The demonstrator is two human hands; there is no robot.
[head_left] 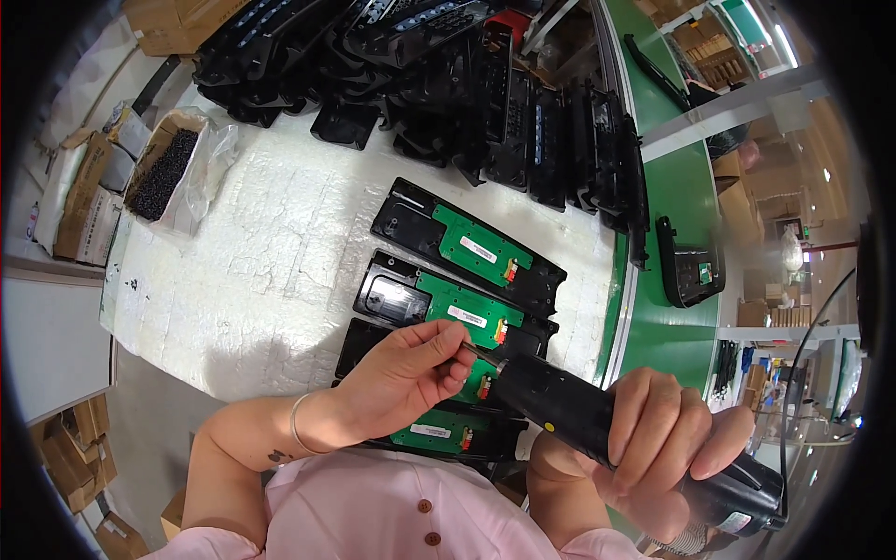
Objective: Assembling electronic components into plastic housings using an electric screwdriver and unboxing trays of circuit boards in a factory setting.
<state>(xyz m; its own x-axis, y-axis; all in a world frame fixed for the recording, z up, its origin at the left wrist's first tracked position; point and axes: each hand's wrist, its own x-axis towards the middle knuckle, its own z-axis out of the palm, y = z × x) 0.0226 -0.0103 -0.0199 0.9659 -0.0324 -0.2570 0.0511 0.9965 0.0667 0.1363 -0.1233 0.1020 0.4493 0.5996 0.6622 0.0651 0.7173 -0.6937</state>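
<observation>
My right hand [653, 434] is wrapped round a black electric screwdriver [560, 401], held at a slant with its bit [483, 353] pointing up and left. The thumb and fingers of my left hand [411, 369] are pinched together at the bit's tip. Whatever sits between those fingers is too small and covered to make out. Below both hands several long black plastic housings lie in a row, each with a green circuit board in it. The farthest housing [408, 219] shows its whole board [476, 250]; my hands and the screwdriver partly cover the nearer ones, such as this board [425, 435].
A box [198, 121] of small black screws stands at the far left of the white foam-covered table [271, 233]. Black plastic parts [401, 84] are heaped along the back. To the right, a green conveyor [667, 345] carries a black housing [686, 280]. A cable [791, 401] trails from the screwdriver.
</observation>
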